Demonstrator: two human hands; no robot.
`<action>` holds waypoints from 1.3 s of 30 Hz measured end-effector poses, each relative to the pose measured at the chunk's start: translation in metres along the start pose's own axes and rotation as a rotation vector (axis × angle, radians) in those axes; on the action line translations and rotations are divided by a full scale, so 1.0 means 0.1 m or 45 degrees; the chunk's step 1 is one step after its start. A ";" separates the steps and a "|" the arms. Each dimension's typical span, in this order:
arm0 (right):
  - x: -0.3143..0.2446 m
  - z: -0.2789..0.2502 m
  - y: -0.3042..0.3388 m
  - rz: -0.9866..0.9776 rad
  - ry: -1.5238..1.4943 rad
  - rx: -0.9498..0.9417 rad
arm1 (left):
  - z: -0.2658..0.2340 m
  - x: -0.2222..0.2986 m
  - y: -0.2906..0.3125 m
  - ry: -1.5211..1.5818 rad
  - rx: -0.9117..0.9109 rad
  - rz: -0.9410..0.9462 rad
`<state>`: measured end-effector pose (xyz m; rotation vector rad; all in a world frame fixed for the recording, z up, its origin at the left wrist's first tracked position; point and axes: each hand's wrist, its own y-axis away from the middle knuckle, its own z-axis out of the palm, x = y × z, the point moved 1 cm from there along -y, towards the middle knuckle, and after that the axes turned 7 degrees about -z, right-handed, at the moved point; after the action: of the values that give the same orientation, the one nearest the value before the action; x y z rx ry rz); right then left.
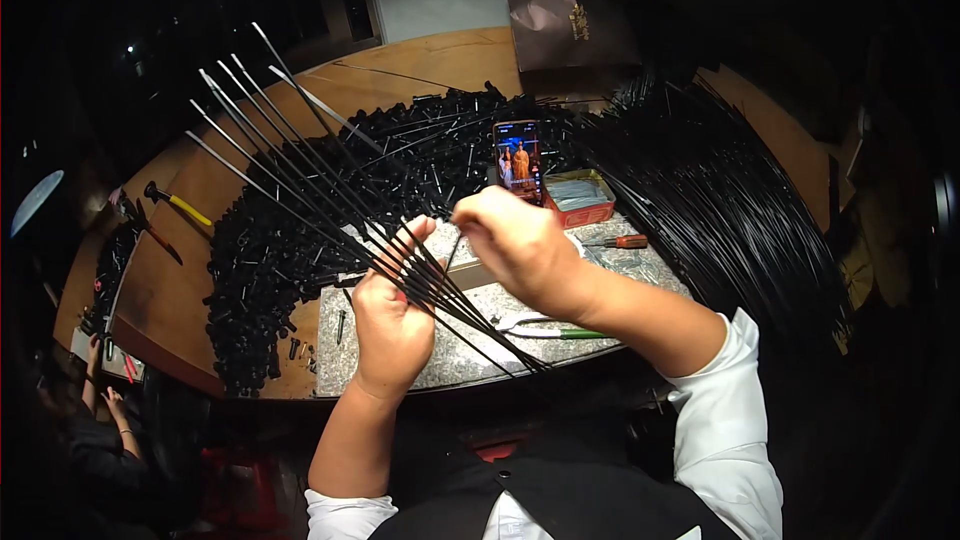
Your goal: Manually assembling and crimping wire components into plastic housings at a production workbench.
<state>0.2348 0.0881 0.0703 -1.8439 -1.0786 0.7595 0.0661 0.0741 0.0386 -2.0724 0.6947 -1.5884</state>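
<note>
My left hand [392,335] is closed around a fanned bunch of thin black rods [440,297]. Their pale flattened tips spread toward the far left, while the other ends converge near the table's front edge. Just right of it, my right hand [525,245] is closed in a pinch, fingertips close to the rods. A short dark sliver shows under those fingers; what they grip is too hidden to name. Beneath both hands lies a speckled stone slab [460,370]. Pliers [535,328] with a green handle rest on it below my right wrist.
A large heap of small black parts [260,280] covers the left and middle. Long black rods [720,190] are stacked at right. Behind my hands stand a lit phone [518,162] and a red box [582,215]; a screwdriver [628,241] lies nearby. Another person's hand [118,410] appears lower left.
</note>
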 end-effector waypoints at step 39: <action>-0.71 0.74 2.46 1.200 -0.941 -0.646 | -0.10 -0.72 0.41 -0.262 -0.609 0.199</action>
<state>0.2357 -0.0150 -0.1752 -2.6235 -0.8070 1.9707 0.0361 0.0873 -0.0384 -2.3948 1.2178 -1.1822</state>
